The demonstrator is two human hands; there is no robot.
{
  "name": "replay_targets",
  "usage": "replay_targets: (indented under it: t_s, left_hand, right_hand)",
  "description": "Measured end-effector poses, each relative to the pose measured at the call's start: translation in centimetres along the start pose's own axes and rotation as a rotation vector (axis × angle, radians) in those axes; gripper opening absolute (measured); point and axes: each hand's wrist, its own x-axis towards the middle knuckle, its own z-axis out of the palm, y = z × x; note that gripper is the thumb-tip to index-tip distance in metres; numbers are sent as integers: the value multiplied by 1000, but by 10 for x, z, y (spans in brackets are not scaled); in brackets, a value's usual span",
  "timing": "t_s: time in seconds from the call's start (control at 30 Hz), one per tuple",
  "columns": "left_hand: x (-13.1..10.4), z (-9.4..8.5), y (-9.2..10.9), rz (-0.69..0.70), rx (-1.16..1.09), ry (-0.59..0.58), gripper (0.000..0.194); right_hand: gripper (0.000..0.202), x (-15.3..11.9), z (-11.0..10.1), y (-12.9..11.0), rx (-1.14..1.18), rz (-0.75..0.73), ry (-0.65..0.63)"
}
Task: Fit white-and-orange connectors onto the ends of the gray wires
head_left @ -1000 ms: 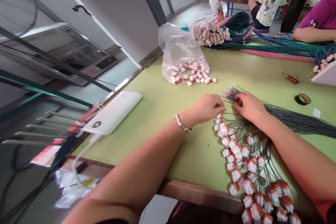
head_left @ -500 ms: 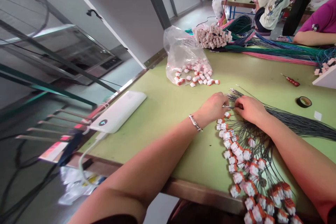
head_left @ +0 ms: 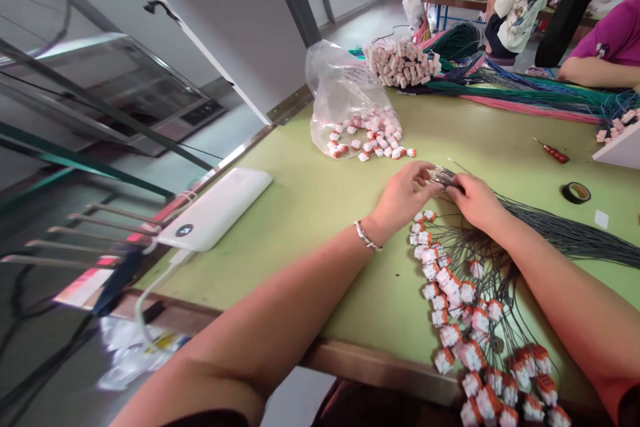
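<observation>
My left hand (head_left: 403, 200), with a bracelet at its wrist, is closed at the silver-tipped ends of a bundle of black wires (head_left: 550, 227). Facing it, my right hand (head_left: 475, 203) pinches the wires just behind those tips; how many it holds is hidden by the fingers. Below both hands lies a long cluster of white-and-orange connectors (head_left: 453, 287) fitted on black wires, running down over the table's front edge. Beyond my left hand, loose connectors of the same kind spill from a clear plastic bag (head_left: 345, 90).
A white power bank (head_left: 220, 207) with a cable lies on the green table (head_left: 300, 240) at left. Black tape (head_left: 576, 193) and a red-handled awl (head_left: 553, 150) are at right. Coloured wire bundles (head_left: 520, 93) cross the back, near a person in purple (head_left: 607, 47).
Both hands have shifted slightly up toward the bundle's tips. A silver-tipped wire that showed between them is no longer distinct. The camera view has moved a little.
</observation>
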Motion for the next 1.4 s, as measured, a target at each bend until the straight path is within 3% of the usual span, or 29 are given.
replay_targets:
  t_s: [0.1,0.17,0.3,0.4,0.57,0.77,0.87,0.97,1.07,1.17,1.33,1.4]
  left_hand:
    - [2,2,-8,-133,-44,99,19]
    - [4,3,-12,-136,44,-11,14]
    - [9,7,-9,53,216,-278,22]
    - [12,8,-1,66,295,-355,23]
    - [11,11,14,151,523,-423,20]
    - [27,22,25,324,625,-664,21]
    - [36,25,31,318,677,-707,18]
    - [34,23,36,293,708,-749,17]
    - [22,21,36,289,780,-714,22]
    - [8,23,33,264,842,-596,34]
    - [-2,29,23,195,819,-439,31]
    - [-1,30,19,198,796,-445,28]
  right_hand:
    - [18,1,-3,3,222,100,109]
    - [21,2,-4,4,302,109,156]
    - [15,4,-1,6,418,121,139]
    - [13,7,1,10,444,127,86]
    - [17,12,2,18,548,169,118]
    - [20,15,2,22,821,245,105]
    - [20,14,0,25,794,247,123]
    - [20,12,-3,24,663,200,230]
    - [21,5,-5,19,494,83,263]
    - [17,-2,-4,13,376,-14,187]
    - [4,-3,-1,12,298,41,-5]
    - [15,-3,-1,11,199,52,-93]
